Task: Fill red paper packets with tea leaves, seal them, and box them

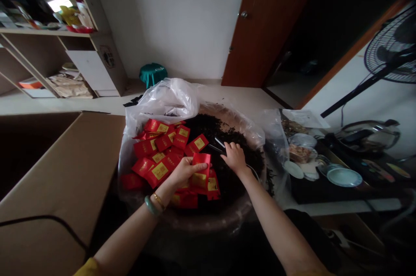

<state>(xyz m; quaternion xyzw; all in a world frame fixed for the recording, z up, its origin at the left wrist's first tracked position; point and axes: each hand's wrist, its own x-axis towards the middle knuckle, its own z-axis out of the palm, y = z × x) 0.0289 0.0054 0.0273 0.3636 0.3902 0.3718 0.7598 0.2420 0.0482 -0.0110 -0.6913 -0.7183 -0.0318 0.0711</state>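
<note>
A wide round basket (208, 219) lined with clear plastic holds a heap of dark loose tea leaves (211, 131). Several red packets with gold labels (162, 154) lie on the left side of the heap. My left hand (185, 172) is closed on one upright red packet (200, 167) over the basket. My right hand (234, 157) is closed round a thin dark tool (217, 145) that points into the leaves; I cannot make out what the tool is.
An open cardboard box (65, 172) stands at the left. At the right a low table (341, 198) carries bowls, plates and a kettle (367, 135). A fan (393, 46) is at the far right. Shelves (48, 50), a green stool (152, 73) and a brown door (260, 24) stand behind.
</note>
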